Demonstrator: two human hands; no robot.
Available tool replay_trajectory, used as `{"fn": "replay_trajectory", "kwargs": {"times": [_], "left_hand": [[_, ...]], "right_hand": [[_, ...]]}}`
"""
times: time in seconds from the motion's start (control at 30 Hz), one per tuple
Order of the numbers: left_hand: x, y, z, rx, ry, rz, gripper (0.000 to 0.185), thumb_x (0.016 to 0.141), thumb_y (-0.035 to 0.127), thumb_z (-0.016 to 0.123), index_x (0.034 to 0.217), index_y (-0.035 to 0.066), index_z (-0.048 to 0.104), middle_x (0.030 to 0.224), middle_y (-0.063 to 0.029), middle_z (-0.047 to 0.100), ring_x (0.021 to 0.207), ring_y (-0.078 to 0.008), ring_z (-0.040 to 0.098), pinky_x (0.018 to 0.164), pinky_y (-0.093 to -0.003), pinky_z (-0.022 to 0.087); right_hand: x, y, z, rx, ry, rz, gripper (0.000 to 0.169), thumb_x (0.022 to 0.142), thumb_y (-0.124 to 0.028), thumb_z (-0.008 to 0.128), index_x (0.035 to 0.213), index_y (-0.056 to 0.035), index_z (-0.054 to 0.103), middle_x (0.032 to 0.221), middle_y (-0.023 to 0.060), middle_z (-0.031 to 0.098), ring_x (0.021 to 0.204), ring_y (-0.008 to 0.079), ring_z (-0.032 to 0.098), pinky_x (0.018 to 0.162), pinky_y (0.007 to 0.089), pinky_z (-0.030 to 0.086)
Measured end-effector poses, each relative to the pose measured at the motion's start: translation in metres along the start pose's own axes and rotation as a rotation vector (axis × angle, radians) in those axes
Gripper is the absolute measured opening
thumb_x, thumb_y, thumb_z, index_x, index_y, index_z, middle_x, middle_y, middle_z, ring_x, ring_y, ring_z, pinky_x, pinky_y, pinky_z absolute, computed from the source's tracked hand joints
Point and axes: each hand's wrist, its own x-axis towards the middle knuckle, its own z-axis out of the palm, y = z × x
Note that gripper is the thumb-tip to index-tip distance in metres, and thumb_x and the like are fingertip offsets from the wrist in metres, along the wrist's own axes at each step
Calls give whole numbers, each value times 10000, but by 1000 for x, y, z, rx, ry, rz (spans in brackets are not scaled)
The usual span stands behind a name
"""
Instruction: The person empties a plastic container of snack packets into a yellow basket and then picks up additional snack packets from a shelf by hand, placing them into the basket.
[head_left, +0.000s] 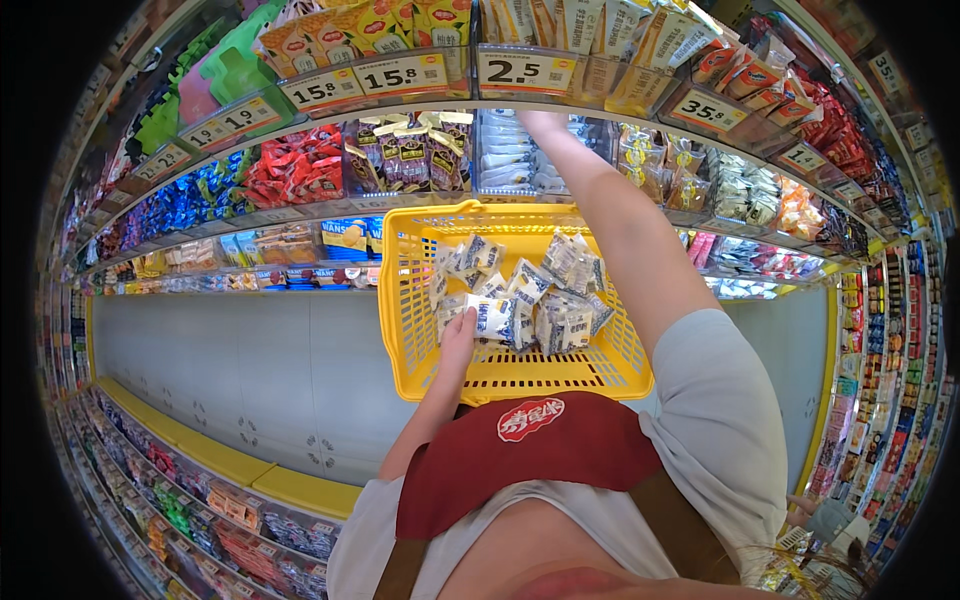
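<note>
A yellow plastic shopping basket (634, 375) is in front of my body, with a pile of small white-and-blue snack packets (566, 322) inside. Within its left half, my left hand (459, 337) grips one white-and-blue packet (493, 318) by the thumb. My right arm stretches forward over the basket's right rim to a shelf bin. There my right hand (544, 122) is above stacked white-and-blue packets (506, 150); the shelf over it hides the fingers, so their grip cannot be seen.
Dark purple snack packets (412, 154) fill the bin to the left, yellow-and-brown packets (664, 161) one to the right. A price-tagged upper shelf (525, 71) juts over this row. At lower right, part of another person's hand (801, 511) shows.
</note>
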Motion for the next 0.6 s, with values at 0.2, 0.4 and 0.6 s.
{"fn": "replay_trajectory", "kwargs": {"times": [0.2,0.4,0.6], "left_hand": [[1,0,2,-35,1,41,388,1010,319,510,1114,-35,631,974,-30,668,857,-87,577,788,-241,453],[-11,35,15,16,82,14,380,1008,305,514,1167,-26,612,1027,-38,669,896,-87,585,823,-238,450],[-7,18,8,-43,-7,40,353,1008,289,516,1145,-16,627,993,-26,674,879,-75,581,794,-236,453]], "right_hand": [[-8,-25,-33,-109,-212,-34,554,837,-432,670,1306,-160,555,1337,119,552,1240,310,507,1022,439,410],[-32,-29,-90,-188,-319,-34,743,754,-504,747,1339,-116,505,1317,160,549,1201,332,525,1027,440,408],[-144,-68,-170,219,-230,-350,359,784,-261,751,1067,-81,624,1045,97,645,1022,306,576,910,415,443]]}}
